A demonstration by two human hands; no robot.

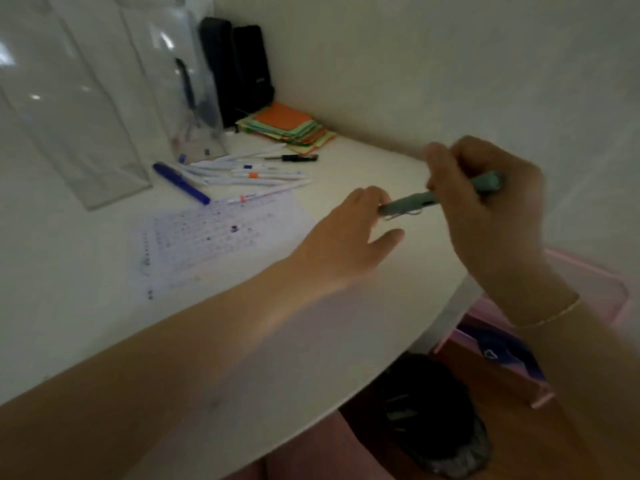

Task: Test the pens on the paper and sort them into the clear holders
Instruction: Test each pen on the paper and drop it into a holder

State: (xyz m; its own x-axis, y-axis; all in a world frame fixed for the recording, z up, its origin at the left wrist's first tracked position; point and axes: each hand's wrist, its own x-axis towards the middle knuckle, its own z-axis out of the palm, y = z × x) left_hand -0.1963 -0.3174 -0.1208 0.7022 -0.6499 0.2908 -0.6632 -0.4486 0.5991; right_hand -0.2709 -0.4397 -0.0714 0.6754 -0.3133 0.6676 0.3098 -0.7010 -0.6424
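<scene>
While my right hand (485, 188) curls its fingers round the upper barrel of a grey-green pen (440, 195), my left hand (349, 237) pinches the pen's lower end, where a wire clip shows, between its fingertips, with the thumb spread off to the side. I hold the pen nearly level above the white tabletop (104, 323), at about two o'clock from the middle of the view; motion blur hides whether the cap is on or off.

At about ten o'clock from the pen lies the test paper (214, 237), flat on the tabletop and covered with rows of small ink marks. Just beyond its far edge sits a loose heap of white pens (249, 173) with blue and orange bands, a dark blue pen (181, 183) lying at their nine o'clock side and a black pen (298, 157) at their one o'clock side. Farther out, at eleven o'clock, stand the clear holders (86, 109); the one nearest the heap has a dark pen standing in it. Behind them, against the wall, are two black cases (242, 71), with a stack of coloured paper notes (291, 128) beside them. A thin gold bracelet (550, 315) circles my right wrist.
</scene>
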